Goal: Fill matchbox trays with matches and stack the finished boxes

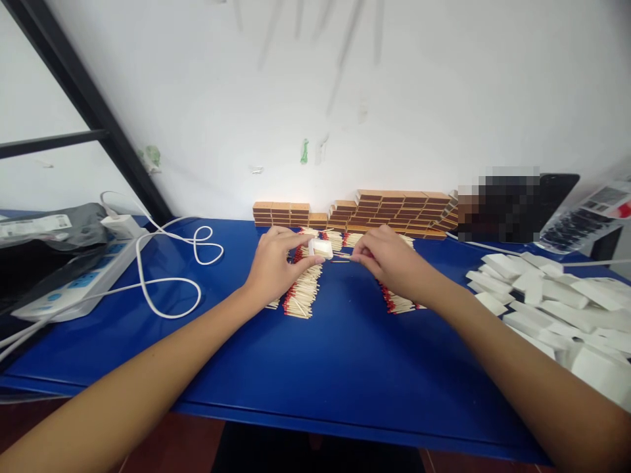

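Beyond both hands, a white wall [394,98]; beneath them, a blue counter [320,368]. Past the fingertips, stacked brown matchboxes [394,213]; right of the right hand [392,263], heaped white sleeves [552,295]; left of the left hand [273,266], a power strip [73,282]. Under the palms, loose matches [302,295]. Pinched in the left hand, a small white box [321,248], long axis running hand to hand; gripped in the right hand, a matchstick [341,258], one end toward the box.

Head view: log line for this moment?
left hand: holds tray | right hand: pinches matches | table: boxes stacked at back
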The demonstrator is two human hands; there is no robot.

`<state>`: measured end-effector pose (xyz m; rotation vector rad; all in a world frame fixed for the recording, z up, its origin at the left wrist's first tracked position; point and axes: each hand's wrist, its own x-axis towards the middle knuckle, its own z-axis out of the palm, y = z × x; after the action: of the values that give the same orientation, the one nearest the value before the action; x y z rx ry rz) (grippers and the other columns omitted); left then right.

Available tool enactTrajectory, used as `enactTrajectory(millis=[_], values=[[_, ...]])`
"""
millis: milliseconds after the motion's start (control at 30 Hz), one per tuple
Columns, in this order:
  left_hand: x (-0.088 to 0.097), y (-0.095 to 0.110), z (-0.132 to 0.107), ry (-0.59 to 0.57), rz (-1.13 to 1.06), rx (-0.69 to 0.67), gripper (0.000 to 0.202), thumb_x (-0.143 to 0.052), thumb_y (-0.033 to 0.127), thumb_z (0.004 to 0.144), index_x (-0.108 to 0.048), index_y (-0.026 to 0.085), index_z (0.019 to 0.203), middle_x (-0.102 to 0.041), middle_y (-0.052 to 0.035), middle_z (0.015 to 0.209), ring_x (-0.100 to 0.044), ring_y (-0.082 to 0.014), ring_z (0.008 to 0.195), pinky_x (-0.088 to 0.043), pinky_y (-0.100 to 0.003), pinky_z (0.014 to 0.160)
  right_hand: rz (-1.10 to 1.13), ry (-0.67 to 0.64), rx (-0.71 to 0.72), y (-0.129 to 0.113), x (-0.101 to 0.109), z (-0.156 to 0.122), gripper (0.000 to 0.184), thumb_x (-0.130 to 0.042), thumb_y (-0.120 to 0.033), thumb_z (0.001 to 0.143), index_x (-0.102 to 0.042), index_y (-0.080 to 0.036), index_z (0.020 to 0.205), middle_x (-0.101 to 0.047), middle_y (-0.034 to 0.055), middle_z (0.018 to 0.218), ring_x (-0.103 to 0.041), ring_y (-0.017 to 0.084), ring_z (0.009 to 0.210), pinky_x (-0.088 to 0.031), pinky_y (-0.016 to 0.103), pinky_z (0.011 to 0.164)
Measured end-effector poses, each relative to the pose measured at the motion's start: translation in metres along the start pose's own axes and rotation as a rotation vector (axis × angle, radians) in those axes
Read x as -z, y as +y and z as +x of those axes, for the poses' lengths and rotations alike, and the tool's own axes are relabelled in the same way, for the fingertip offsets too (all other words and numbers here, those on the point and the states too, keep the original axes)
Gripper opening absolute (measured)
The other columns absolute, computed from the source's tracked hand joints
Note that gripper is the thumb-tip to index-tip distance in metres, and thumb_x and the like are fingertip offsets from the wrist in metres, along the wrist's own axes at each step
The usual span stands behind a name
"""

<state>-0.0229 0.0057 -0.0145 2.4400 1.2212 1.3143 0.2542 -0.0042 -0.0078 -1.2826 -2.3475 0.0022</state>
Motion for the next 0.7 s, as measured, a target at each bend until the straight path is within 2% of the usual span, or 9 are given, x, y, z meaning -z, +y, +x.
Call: enactTrajectory(millis=[67, 167, 333, 567, 700], values=[[0.0, 0.001, -0.001, -0.006, -0.008, 0.006, 0.043, -0.099, 0.036, 0.08, -0.085, 0.032, 0.12, -0.083, -0.0051, 0.107, -0.07, -0.0281, 0.107, -0.057, -0.047, 0.096, 0.026, 0.087, 0.004, -0.005, 0.005, 0.001, 0.015, -0.06, -0.03, 0.104, -0.064, -0.023, 0.092, -0.068, 0.0101, 0.091, -0.056, 0.03, 0.094, -0.044, 0.043, 0.083], [-0.002, 0.006, -0.003, -0.028, -0.073, -0.015, 0.041, -0.099, 0.037, 0.079, -0.085, 0.032, 0.118, -0.083, -0.0054, 0.108, -0.07, -0.0275, 0.11, -0.058, -0.047, 0.098, 0.068, 0.152, 0.019, -0.018, 0.005, 0.0, 0.013, -0.061, -0.029, 0.105, -0.062, -0.024, 0.092, -0.067, 0.0094, 0.092, -0.055, 0.029, 0.093, -0.044, 0.043, 0.082], [-0.002, 0.014, -0.006, -0.032, -0.184, -0.112, 0.043, -0.1, 0.037, 0.077, -0.086, 0.028, 0.117, -0.083, -0.0068, 0.107, -0.071, -0.0274, 0.11, -0.061, -0.047, 0.098, 0.109, 0.181, 0.078, -0.037, -0.001, -0.003, 0.012, -0.061, -0.026, 0.106, -0.06, -0.024, 0.094, -0.068, 0.0089, 0.096, -0.055, 0.029, 0.096, -0.044, 0.043, 0.085], [-0.002, 0.014, -0.006, -0.047, -0.211, -0.08, 0.04, -0.098, 0.039, 0.08, -0.086, 0.03, 0.118, -0.081, -0.008, 0.114, -0.072, -0.0272, 0.113, -0.061, -0.048, 0.101, 0.125, 0.209, 0.115, -0.04, -0.001, -0.004, 0.01, -0.064, -0.024, 0.104, -0.062, -0.025, 0.095, -0.068, 0.0079, 0.094, -0.055, 0.028, 0.093, -0.043, 0.045, 0.085], [-0.004, 0.015, -0.007, -0.042, -0.246, -0.068, 0.041, -0.099, 0.038, 0.079, -0.086, 0.03, 0.117, -0.081, -0.0074, 0.113, -0.072, -0.0264, 0.111, -0.061, -0.046, 0.1, 0.155, 0.249, 0.086, -0.045, -0.002, -0.004, 0.011, -0.064, -0.026, 0.105, -0.063, -0.026, 0.094, -0.069, 0.0075, 0.092, -0.057, 0.028, 0.093, -0.044, 0.045, 0.084]])
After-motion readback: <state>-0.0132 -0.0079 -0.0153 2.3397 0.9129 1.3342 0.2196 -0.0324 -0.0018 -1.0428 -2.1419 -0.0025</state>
